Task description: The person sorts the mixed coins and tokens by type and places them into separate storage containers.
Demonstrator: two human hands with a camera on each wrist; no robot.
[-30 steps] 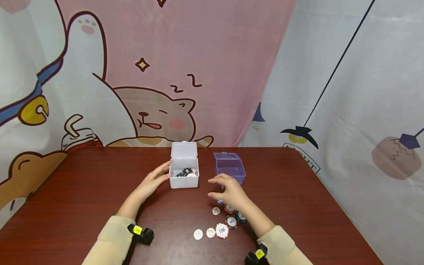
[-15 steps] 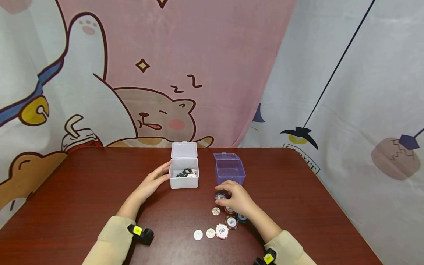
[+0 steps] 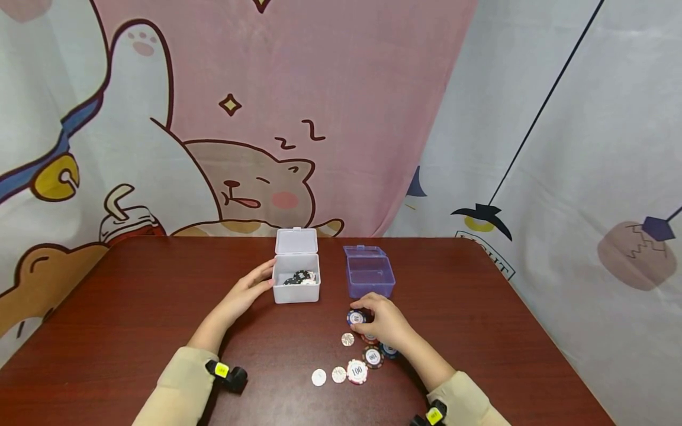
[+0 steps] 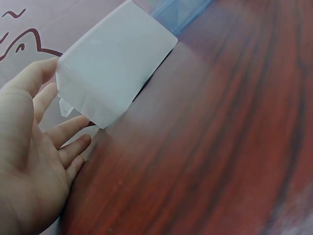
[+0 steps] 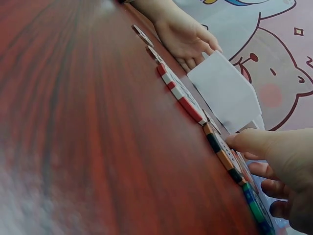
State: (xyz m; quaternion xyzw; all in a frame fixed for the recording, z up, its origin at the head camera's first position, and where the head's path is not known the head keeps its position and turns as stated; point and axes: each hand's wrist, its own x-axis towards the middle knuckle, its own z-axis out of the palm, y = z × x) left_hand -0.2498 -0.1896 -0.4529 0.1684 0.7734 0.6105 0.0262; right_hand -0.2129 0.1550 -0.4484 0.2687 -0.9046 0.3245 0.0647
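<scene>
My left hand [image 3: 242,296] rests its fingertips against the left side of an open-lidded white box [image 3: 296,294], its fingers loosely extended. Inside lie black-and-white poker chips [image 3: 301,276]. With thumb and forefinger, my right hand [image 3: 385,322] pinches the edges of a blue-rimmed poker chip [image 3: 356,318] marked 10. Under and near that hand are a red chip [image 3: 369,339], a dark blue chip [image 3: 388,350] and a black-and-orange chip [image 3: 373,357], the first two partly covered. A red-and-white chip marked 100 [image 3: 357,371] lies nearer. The pinched chip cannot be made out in the right wrist view.
A translucent blue box [image 3: 371,288] with its lid up stands just beyond my right hand. Small pale discs [image 3: 347,339] lie among the chips, two of them toward the front. A patterned curtain [image 3: 341,118] hangs behind the brown table [image 3: 160,284].
My right hand has come down rightward and nearer, and its thumb and forefinger have closed on the blue-rimmed chip. My left hand and both boxes have stayed in place.
</scene>
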